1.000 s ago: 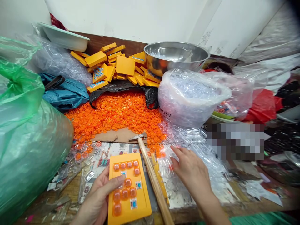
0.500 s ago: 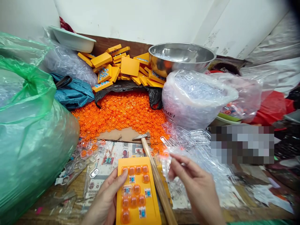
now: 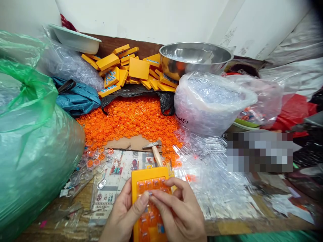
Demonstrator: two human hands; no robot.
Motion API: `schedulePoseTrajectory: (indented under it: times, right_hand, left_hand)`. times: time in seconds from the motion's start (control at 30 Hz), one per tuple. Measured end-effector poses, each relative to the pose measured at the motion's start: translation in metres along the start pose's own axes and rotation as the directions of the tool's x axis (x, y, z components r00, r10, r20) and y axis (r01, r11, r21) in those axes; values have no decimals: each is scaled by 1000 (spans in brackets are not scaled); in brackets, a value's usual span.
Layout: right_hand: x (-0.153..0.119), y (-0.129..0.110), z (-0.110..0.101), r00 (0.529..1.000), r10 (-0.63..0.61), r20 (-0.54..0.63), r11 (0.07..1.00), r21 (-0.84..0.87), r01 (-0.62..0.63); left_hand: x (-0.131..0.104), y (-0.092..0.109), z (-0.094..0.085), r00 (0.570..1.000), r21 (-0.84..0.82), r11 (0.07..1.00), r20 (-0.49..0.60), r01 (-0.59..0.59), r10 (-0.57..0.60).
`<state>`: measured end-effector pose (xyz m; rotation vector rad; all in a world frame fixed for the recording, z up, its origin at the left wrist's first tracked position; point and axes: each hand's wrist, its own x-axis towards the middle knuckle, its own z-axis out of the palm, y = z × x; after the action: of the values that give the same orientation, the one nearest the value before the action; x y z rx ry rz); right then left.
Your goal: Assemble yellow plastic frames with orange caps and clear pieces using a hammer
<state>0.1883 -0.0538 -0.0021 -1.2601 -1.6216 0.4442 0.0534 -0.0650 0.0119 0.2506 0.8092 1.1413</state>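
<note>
One yellow case (image 3: 150, 172) is above our counter (image 3: 229, 227): our left hand (image 3: 124, 212) clasps its side, likely steadying it; whether our right hand (image 3: 182, 209), over its orange domes (image 3: 144, 219), pinches anything, we cannot tell.

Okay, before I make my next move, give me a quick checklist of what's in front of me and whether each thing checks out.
1. Left hand steadying the yellow case: ok, thumb on its front, the other fingers around its left side.
2. Right hand at the case: ok, its fingertips are over the front.
3. Small part between the right fingertips: cannot tell, the fingers hide it.
4. All spots on the case covered: cannot tell, the hands block much of the front.
5. Hammer clear of the case: cannot tell, the case hides its lower handle.
6. Loose orange pieces in view: ok, heaped beyond the case.
</note>
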Motion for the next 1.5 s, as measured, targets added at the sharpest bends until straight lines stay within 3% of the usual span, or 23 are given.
schedulePoseTrajectory:
  times: [0.07, 0.1, 0.17, 0.23, 0.27, 0.3, 0.43, 0.53, 0.63, 0.7, 0.8, 0.93, 1.0, 1.07, 1.1, 1.17, 1.3, 1.4, 1.5]
  right_hand:
    - [-2, 2, 2, 987, 111, -119, 990, -77, -121]
    - [-2, 3, 2, 971, 216, -103, 975, -32, -220]
    - [1, 2, 2, 894, 435, 110, 872, 197, -448]
    - [3, -1, 3, 807, 486, 336, 713, 381, -589]
    - [3, -3, 4, 790, 481, 380, 668, 425, -611]
    - [4, -4, 4, 792, 475, 382, 662, 438, -608]
    - [15, 3, 1, 871, 324, 368, 866, 255, -430]
    - [40, 26, -11, 921, 281, 270, 953, 36, -301]
    - [71, 57, -23, 964, 244, 106, 952, -215, -217]
    - [85, 75, -26, 969, 225, 106, 922, -345, -176]
    - [97, 84, -26, 968, 208, 138, 891, -435, -130]
    - [94, 58, -34, 978, 143, 153, 933, -350, -82]
    - [82, 36, -40, 963, 119, 243, 972, -225, -64]
    - [65, 15, -43, 898, 134, 420, 990, -88, -107]
    - [55, 6, -42, 841, 167, 515, 983, -17, -185]
    - [36, -3, -38, 798, 168, 579, 971, 45, -236]
    - [16, -1, -30, 851, 28, 524, 987, 121, -107]
    - [13, 3, -29, 865, -78, 496, 988, 155, 1]
    - [11, 1, -28, 887, 72, 455, 975, 153, -158]
  left_hand:
    - [-1, -1, -1, 999, 22, 1000, -30, -22, 22]
    - [-2, -2, -2, 998, 45, 998, -52, -34, 36]
    - [-3, -4, -3, 992, 103, 993, -99, -63, 74]
    - [-4, -8, -4, 985, 153, 983, -128, -99, 119]
    - [-5, -9, -4, 981, 169, 979, -136, -112, 136]
    - [-4, -11, -4, 979, 178, 976, -141, -122, 148]
    - [-1, -9, 0, 979, 139, 981, -138, -132, 151]
    - [2, 2, 6, 987, 5, 1000, -158, -21, 21]
    - [4, 13, 11, 955, -63, 992, -269, 113, -125]
    - [4, 17, 10, 943, -74, 986, -291, 148, -163]
    - [4, 17, 4, 946, -155, 967, -225, 201, -233]
    - [2, 16, -7, 965, -275, 938, -96, 209, -244]
    - [1, 17, -10, 974, -244, 949, -52, 200, -219]
    - [-1, 19, -10, 978, -162, 966, -20, 203, -209]
    - [-2, 19, -10, 979, -115, 972, -4, 203, -205]
    - [-3, 17, -8, 983, -23, 983, 22, 182, -181]
    - [-3, 7, -6, 999, 126, 991, -31, 42, -38]
    - [-4, 1, -5, 998, 171, 985, -55, -23, 33]
    - [-6, 1, -2, 999, 161, 986, -29, -33, 38]
